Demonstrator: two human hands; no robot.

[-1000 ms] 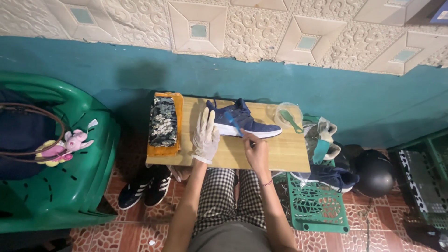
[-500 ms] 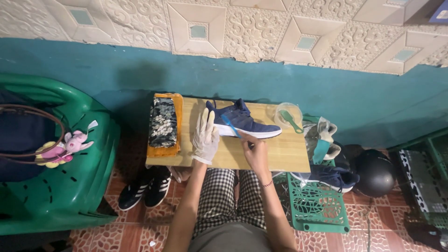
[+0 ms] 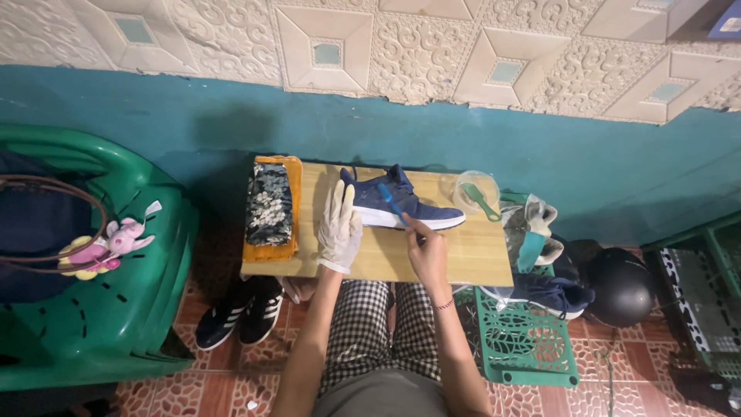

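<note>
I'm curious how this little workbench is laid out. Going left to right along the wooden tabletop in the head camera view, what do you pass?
Floral cloth on an orange towel → gloved left hand → navy sneaker → clear bowl with a green brush.

No packages, labels, signs or screens could be made out. The nearest thing to one was a dark blue corner of a box (image 3: 725, 22) at the top right edge of the view, against the wall, too cut off to tell whether it was a package at all.
</note>
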